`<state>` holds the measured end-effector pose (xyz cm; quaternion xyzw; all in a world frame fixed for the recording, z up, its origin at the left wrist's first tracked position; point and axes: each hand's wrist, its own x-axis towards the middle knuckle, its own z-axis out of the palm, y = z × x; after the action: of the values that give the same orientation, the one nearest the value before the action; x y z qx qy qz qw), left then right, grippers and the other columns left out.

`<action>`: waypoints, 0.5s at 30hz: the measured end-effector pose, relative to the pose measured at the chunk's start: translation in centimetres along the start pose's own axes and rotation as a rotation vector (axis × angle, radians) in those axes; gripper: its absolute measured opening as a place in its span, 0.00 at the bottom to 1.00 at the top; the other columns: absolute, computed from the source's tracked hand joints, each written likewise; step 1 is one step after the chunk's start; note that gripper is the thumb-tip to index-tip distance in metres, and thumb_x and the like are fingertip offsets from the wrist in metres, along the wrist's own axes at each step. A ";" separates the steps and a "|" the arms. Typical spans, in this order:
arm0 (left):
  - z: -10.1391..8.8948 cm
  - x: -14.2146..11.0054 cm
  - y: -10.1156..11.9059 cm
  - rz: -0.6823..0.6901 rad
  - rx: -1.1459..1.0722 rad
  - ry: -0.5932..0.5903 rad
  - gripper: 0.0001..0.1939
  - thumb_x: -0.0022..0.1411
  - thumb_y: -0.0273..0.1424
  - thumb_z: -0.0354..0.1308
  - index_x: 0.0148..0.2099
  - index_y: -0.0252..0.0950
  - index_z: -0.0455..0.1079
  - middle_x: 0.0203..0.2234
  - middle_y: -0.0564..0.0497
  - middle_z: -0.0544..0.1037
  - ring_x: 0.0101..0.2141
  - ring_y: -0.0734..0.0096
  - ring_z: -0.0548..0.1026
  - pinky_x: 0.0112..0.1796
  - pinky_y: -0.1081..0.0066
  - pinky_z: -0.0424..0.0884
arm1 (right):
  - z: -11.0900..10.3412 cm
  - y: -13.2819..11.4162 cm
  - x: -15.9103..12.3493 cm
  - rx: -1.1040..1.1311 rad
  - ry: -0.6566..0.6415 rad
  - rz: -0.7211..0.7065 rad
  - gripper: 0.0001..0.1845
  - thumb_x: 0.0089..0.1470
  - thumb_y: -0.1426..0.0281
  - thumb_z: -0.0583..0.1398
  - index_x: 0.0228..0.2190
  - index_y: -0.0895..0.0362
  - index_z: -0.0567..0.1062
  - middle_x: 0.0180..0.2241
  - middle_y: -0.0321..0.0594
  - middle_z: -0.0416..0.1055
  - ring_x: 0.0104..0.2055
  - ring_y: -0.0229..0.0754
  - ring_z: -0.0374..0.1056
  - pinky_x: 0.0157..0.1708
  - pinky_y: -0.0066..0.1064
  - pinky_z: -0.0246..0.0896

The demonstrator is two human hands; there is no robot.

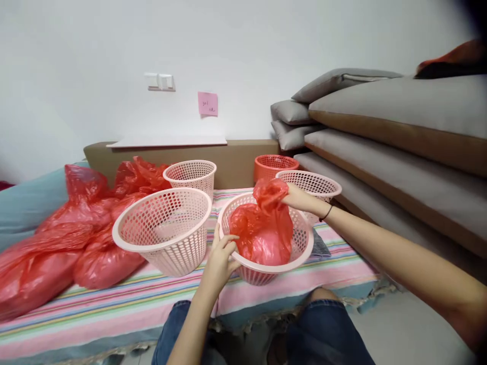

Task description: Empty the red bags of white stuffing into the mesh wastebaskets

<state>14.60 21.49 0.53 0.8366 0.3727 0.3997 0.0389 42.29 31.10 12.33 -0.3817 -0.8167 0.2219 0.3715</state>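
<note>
A red plastic bag (pixel 262 235) sits inside a pink perforated basket (pixel 304 256) right in front of me. Its bunched top is in my right hand (pixel 294 196), whose fingers are partly hidden by the plastic. My left hand (pixel 222 256) grips the near left rim of that same basket, thumb outside and fingers over the edge. Something pinkish shows through the bag, but I cannot make out what it is. Just left stands a second pink basket (pixel 190 253) with nothing visible in it.
Further pink baskets (pixel 211 175) (pixel 337 190) and a red basket (pixel 261 170) stand behind. Full red plastic bags (pixel 49 253) lie at left on the striped cloth (pixel 125 309). Grey cushions (pixel 365 152) are stacked at right. Light switches (pixel 160 82) and a pink note (pixel 207 104) are on the wall.
</note>
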 end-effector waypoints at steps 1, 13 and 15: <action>0.6 0.2 0.4 0.007 -0.023 0.012 0.10 0.56 0.25 0.62 0.30 0.36 0.62 0.43 0.45 0.75 0.64 0.46 0.55 0.62 0.35 0.48 | -0.8 -0.4 -1.1 0.036 0.059 0.027 0.07 0.52 0.66 0.60 0.32 0.58 0.74 0.33 0.38 0.74 0.35 0.40 0.69 0.38 0.34 0.67; -0.2 7.6 6.1 -0.018 -0.114 -0.104 0.34 0.52 0.38 0.68 0.60 0.40 0.63 0.61 0.38 0.64 0.62 0.49 0.61 0.59 0.47 0.59 | -8.7 -5.3 -12.1 -0.396 0.146 -0.177 0.16 0.53 0.74 0.58 0.43 0.50 0.77 0.49 0.41 0.71 0.53 0.47 0.67 0.56 0.43 0.61; 0.1 10.1 5.9 -0.049 -0.075 -0.101 0.27 0.51 0.30 0.67 0.55 0.37 0.70 0.50 0.39 0.75 0.53 0.49 0.72 0.54 0.50 0.65 | -9.5 -6.0 -13.0 -0.527 0.109 -0.197 0.13 0.53 0.74 0.58 0.38 0.50 0.79 0.47 0.41 0.73 0.51 0.48 0.68 0.53 0.43 0.63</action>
<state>22.21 23.87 9.05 0.8443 0.3754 0.3693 0.0987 52.54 17.93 16.48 -0.3954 -0.8582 -0.0559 0.3226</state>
